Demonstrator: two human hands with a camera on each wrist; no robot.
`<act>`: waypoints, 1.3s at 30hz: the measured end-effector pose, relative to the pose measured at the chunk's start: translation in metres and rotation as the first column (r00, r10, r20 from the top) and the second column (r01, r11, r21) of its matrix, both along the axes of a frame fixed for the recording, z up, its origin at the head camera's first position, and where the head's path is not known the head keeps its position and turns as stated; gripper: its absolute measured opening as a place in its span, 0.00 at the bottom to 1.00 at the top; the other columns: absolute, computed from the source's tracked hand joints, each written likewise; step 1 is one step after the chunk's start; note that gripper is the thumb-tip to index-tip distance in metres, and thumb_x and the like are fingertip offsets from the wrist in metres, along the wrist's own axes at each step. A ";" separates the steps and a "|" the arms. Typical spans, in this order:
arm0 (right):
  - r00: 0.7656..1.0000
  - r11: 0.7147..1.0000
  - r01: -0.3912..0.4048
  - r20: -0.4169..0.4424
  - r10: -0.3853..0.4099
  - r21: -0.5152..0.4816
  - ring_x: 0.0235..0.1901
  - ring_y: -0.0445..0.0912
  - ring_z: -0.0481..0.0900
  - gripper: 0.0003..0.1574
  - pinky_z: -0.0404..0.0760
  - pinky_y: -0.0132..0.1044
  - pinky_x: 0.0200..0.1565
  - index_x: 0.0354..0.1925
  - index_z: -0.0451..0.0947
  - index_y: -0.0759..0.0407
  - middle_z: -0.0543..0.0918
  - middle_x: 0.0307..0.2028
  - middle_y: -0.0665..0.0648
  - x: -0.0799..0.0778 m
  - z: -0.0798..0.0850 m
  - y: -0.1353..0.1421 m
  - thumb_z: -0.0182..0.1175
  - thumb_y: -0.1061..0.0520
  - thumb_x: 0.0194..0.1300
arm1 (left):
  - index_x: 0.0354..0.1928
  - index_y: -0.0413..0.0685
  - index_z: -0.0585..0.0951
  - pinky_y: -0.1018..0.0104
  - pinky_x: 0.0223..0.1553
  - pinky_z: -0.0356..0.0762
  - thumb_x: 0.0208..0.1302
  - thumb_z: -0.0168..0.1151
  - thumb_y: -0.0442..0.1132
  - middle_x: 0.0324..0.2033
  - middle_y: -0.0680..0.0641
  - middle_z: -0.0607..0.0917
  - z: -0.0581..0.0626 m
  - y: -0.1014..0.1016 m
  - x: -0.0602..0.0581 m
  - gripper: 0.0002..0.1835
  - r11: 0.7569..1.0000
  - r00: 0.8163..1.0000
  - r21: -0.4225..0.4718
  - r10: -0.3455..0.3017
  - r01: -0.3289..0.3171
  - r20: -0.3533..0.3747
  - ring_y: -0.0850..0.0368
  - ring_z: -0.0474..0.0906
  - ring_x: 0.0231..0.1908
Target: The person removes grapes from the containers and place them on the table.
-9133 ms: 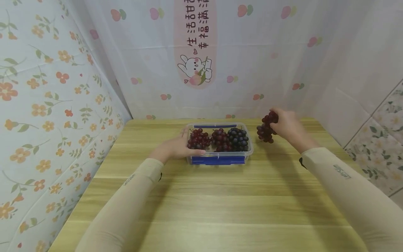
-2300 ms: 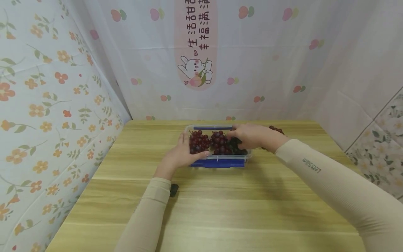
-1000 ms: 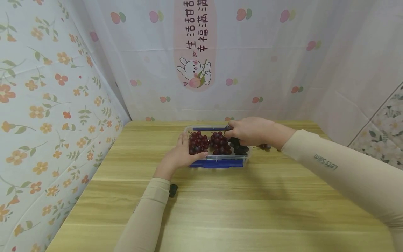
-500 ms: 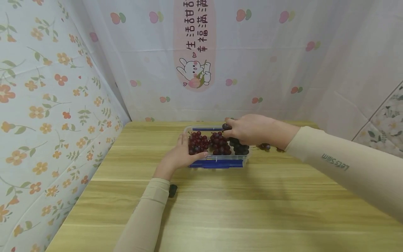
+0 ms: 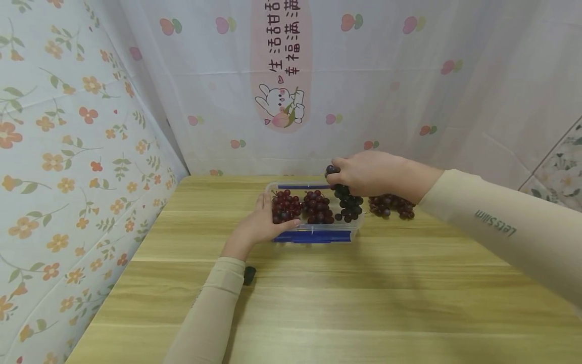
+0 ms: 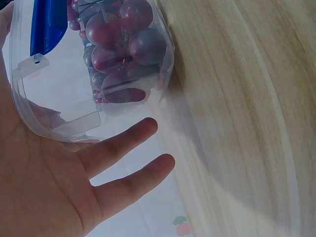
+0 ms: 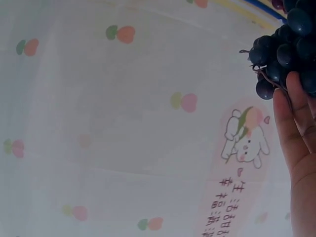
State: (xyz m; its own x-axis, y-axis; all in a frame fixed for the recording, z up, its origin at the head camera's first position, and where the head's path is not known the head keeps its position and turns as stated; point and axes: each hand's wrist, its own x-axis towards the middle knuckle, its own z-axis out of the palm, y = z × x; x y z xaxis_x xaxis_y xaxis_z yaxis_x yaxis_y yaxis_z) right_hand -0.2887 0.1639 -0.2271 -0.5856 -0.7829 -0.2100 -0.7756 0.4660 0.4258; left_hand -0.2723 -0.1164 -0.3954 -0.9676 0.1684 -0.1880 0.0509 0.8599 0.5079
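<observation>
A clear plastic food container (image 5: pixel 313 235) with blue clips stands near the back of the table. My left hand (image 5: pixel 259 222) rests against its left end, thumb along the front rim; in the left wrist view the visible fingers stretch out straight beside the container's corner. Above the right end, my right hand (image 5: pixel 375 174) grips a bunch of black grapes (image 5: pixel 349 206) by its upper part, and the lower grapes hang down into the container. The right wrist view shows the bunch's stem (image 7: pixel 269 79) near the fingertips. Two red grape bunches, one left (image 5: pixel 285 206) and one middle (image 5: pixel 317 207), lie inside.
Reddish-dark grapes (image 5: pixel 391 206) lie on the wooden table (image 5: pixel 318 293) just right of the container, partly behind the right forearm. A printed curtain (image 5: pixel 386 91) hangs along the table's back edge, and a flowered cloth (image 5: pixel 73 151) lines the left side.
The red grapes held by my right hand at first now lie on the table. That hand has since gone to the black bunch and raised it. My left hand stays at the container.
</observation>
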 end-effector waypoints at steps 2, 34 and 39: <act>1.000 1.000 0.019 -0.002 -0.019 -0.006 0.25 0.46 0.73 0.25 0.75 0.37 0.25 0.63 0.78 0.51 0.80 0.53 0.65 -0.001 0.004 0.002 0.66 0.63 0.71 | 0.85 0.53 0.25 0.47 0.48 0.87 0.58 0.55 0.86 0.87 0.43 0.30 -0.001 0.000 0.000 0.74 1.000 1.000 0.002 0.002 -0.002 0.002 0.33 0.82 0.64; 0.996 0.990 0.086 0.002 -0.086 -0.109 0.22 0.46 0.71 0.22 0.75 0.41 0.27 0.59 0.80 0.56 0.80 0.45 0.66 -0.024 0.049 0.051 0.66 0.64 0.68 | 0.86 0.50 0.28 0.53 0.41 0.87 0.61 0.55 0.85 0.87 0.43 0.31 -0.001 0.000 -0.001 0.72 0.999 1.000 -0.034 -0.013 0.012 -0.018 0.36 0.85 0.59; 0.996 0.988 0.093 -0.002 -0.094 -0.125 0.24 0.47 0.71 0.23 0.76 0.42 0.29 0.59 0.80 0.57 0.80 0.43 0.65 -0.028 0.052 0.060 0.67 0.64 0.67 | 0.86 0.52 0.27 0.56 0.37 0.86 0.58 0.53 0.87 0.87 0.43 0.30 -0.002 -0.001 -0.001 0.74 0.999 1.000 -0.037 -0.015 0.015 -0.012 0.39 0.87 0.55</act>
State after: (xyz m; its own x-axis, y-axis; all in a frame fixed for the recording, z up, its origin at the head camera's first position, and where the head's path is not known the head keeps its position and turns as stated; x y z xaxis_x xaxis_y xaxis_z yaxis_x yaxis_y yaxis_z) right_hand -0.3164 0.2237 -0.1752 -0.6587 -0.7444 -0.1096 -0.7232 0.5861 0.3654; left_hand -0.2738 -0.1174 -0.3977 -0.9673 0.1761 -0.1827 0.0701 0.8773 0.4747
